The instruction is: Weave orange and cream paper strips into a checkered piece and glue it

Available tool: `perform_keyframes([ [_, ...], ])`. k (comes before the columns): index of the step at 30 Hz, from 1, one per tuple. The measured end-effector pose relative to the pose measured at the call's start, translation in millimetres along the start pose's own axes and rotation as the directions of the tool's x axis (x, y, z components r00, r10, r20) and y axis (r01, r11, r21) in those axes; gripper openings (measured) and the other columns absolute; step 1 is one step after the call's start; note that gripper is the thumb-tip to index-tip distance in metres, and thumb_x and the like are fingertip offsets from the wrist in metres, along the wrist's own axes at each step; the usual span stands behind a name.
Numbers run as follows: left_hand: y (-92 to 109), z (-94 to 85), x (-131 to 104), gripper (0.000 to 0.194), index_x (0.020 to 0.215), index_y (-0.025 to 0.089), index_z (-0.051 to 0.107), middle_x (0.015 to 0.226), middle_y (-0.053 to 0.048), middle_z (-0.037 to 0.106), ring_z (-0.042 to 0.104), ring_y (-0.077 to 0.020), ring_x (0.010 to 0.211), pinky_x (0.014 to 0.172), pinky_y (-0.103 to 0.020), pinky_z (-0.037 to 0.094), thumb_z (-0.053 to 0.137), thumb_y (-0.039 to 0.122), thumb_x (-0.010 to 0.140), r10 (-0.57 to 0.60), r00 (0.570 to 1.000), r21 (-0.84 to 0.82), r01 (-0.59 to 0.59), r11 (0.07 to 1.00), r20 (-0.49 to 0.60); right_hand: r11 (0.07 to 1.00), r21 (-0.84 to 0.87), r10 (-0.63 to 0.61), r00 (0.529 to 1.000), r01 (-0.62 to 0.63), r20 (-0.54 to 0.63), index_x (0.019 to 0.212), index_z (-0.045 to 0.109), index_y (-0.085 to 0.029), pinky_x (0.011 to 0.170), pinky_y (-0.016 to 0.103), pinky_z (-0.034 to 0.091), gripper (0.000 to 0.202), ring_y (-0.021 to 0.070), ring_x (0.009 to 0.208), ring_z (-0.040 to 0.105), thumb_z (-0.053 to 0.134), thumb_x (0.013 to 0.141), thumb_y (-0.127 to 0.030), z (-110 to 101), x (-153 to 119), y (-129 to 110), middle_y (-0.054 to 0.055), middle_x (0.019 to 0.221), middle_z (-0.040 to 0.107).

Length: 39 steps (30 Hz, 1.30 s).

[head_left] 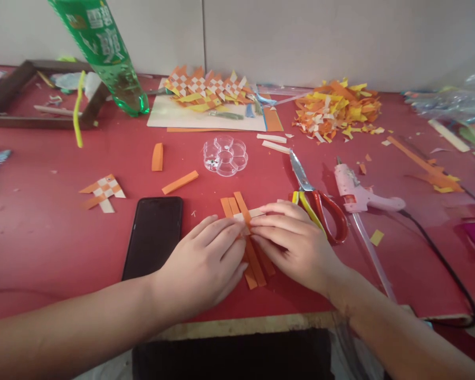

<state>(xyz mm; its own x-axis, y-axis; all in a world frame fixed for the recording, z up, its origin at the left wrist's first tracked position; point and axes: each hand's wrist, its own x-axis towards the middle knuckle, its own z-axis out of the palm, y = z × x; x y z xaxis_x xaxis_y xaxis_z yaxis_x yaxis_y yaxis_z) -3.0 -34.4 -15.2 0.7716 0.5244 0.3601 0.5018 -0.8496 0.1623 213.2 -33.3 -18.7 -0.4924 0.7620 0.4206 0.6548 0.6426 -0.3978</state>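
Note:
Several orange paper strips [255, 266] lie side by side on the red tabletop [63, 248], with a white paper strip [257, 212] crossing them near their upper part. My left hand [209, 258] is closed, its curled fingertips pressing on the strips at the crossing. From the other side, the fingers of my right hand [298, 243] are held together on the white strip and the orange strip beside it. My fingers hide part of the weave. Scissors [301, 171] with red and yellow handles lie just beyond my right hand. A black phone [154, 232] rests left of my left hand.
A woven paper fish [107, 189] lies left. Behind are a clear compartment tray [226, 170], more woven fish [206, 87] on a white board, and a paper scrap heap [336, 111]. A pink glue gun [352, 187] lies right; a green bottle [103, 47] stands back left.

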Motion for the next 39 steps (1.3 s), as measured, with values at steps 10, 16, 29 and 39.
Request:
perform_keyframes([
  [10,1.1,-1.5,0.5,0.033,0.109,0.005,0.066,0.12,-0.02,0.068,0.064,-0.0323,0.114,0.097,-0.055,0.053,0.051,0.03,0.094,-0.018,1.0,-0.03,0.018,0.999,0.001,0.996,-0.075,0.058,0.997,-0.054,0.052,0.101,0.071,-0.028,0.096,0.044,0.033,0.017,0.0193,0.104,0.059,0.06,0.091,-0.02,-1.7,-0.7,-0.7,-0.005,0.105,0.075],
  [16,0.0,0.3,1.9,0.025,0.102,0.007,0.069,0.115,-0.016,0.071,0.065,-0.0308,0.11,0.1,-0.054,0.051,0.053,0.023,0.093,-0.027,1.0,-0.031,0.027,0.999,-0.014,0.998,-0.05,0.039,0.999,-0.037,0.038,0.102,0.07,-0.03,0.097,0.042,0.033,0.018,0.018,0.104,0.062,0.062,0.09,-0.018,-1.6,-2.3,-0.2,-0.006,0.101,0.076],
  [29,-0.2,-0.4,6.8,0.02,0.094,0.004,0.069,0.094,-0.015,0.072,0.069,-0.0268,0.097,0.096,-0.043,0.056,0.052,0.014,0.091,0.017,0.999,-0.042,-0.018,0.999,-0.04,0.989,-0.07,0.129,0.991,-0.131,-0.03,0.128,0.051,-0.028,0.099,0.042,0.031,0.04,0.0181,0.102,0.068,0.059,0.092,-0.014,4.4,-3.2,-0.1,0.001,0.103,0.076],
  [39,-0.3,-0.8,8.5,0.02,0.096,0.005,0.07,0.095,-0.014,0.071,0.068,-0.0262,0.093,0.094,-0.045,0.057,0.052,0.012,0.089,0.026,0.999,-0.033,-0.027,0.999,-0.026,0.989,-0.076,0.127,0.991,-0.129,-0.031,0.128,0.053,-0.028,0.102,0.041,0.028,0.04,0.0173,0.101,0.068,0.06,0.091,-0.013,5.4,-2.2,-1.7,0.0,0.102,0.076],
])
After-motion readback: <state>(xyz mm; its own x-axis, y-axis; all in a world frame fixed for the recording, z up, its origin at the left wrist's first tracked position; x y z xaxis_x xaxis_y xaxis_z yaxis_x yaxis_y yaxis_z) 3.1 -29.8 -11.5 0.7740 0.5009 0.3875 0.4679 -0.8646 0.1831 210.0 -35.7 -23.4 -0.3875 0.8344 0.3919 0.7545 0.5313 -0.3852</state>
